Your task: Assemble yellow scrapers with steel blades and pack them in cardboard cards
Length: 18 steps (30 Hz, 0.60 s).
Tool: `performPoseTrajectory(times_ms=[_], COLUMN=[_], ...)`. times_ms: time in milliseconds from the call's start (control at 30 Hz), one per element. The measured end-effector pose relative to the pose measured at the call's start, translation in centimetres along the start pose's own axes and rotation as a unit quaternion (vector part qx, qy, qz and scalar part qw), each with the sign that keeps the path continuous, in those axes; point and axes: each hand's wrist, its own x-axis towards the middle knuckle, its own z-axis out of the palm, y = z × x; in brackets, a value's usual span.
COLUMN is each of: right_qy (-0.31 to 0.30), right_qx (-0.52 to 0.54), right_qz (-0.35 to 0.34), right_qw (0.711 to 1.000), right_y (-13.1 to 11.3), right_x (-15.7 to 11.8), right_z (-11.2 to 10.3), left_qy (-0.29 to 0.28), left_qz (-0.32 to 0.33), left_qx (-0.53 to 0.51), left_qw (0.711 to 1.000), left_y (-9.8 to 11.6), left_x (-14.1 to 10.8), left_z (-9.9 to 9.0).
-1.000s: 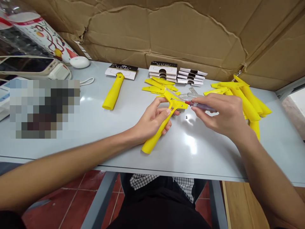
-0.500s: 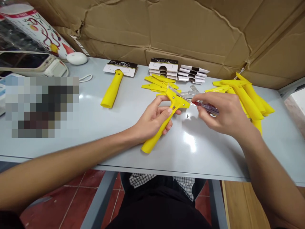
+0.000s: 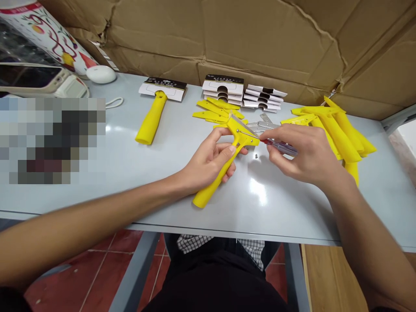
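My left hand [image 3: 211, 162] is wrapped round the neck of a yellow scraper [image 3: 211, 189], whose wide head points away from me with a metal strip along its edge. In my right hand [image 3: 305, 151] is a screwdriver [image 3: 282, 147] with a clear handle and a red collar; its thin shaft lies across the scraper head, the tip at the left screw. A small screw [image 3: 256, 156] rests on the table just below the head. Behind the head are flat yellow pieces [image 3: 212, 111] and metal parts [image 3: 260, 125].
Yellow handles [image 3: 341, 130] are piled at the right. Folded cards [image 3: 223, 86] stand in stacks at the back, before a cardboard sheet [image 3: 156, 34]. A carded yellow handle [image 3: 152, 119] lies left of centre. Farther left are a white mouse-like object [image 3: 101, 74] and a handheld device [image 3: 29, 78].
The screwdriver's tip has shifted left and slightly down onto the left screw of the scraper head. My left hand keeps its hold. The view has shifted slightly.
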Motion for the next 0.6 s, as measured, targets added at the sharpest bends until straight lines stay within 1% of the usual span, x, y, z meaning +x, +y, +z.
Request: performPoseTrajectory(times_ms=[133, 267, 400, 467, 600], right_qy=[0.014, 0.068, 0.104, 0.111, 0.122], right_qx=[-0.004, 0.029, 0.042, 0.029, -0.028], right_qz=[-0.003, -0.005, -0.003, -0.002, 0.025], right_qw=[1.000, 0.997, 0.994, 0.993, 0.992], right_y=[-0.01, -0.38, -0.65, -0.56, -0.26], right_x=[0.07, 0.30, 0.42, 0.35, 0.13], right_z=[0.07, -0.14, -0.12, 0.11, 0.47], left_qy=[0.001, 0.003, 0.004, 0.007, 0.004], left_qz=[0.005, 0.008, 0.011, 0.010, 0.007], left_qx=[0.009, 0.005, 0.005, 0.008, 0.013], left_qw=[1.000, 1.000, 1.000, 1.000, 1.000], left_y=[-0.13, -0.21, -0.26, -0.23, -0.12], left_x=[0.03, 0.09, 0.12, 0.11, 0.04], left_z=[-0.08, -0.08, -0.04, -0.02, 0.00])
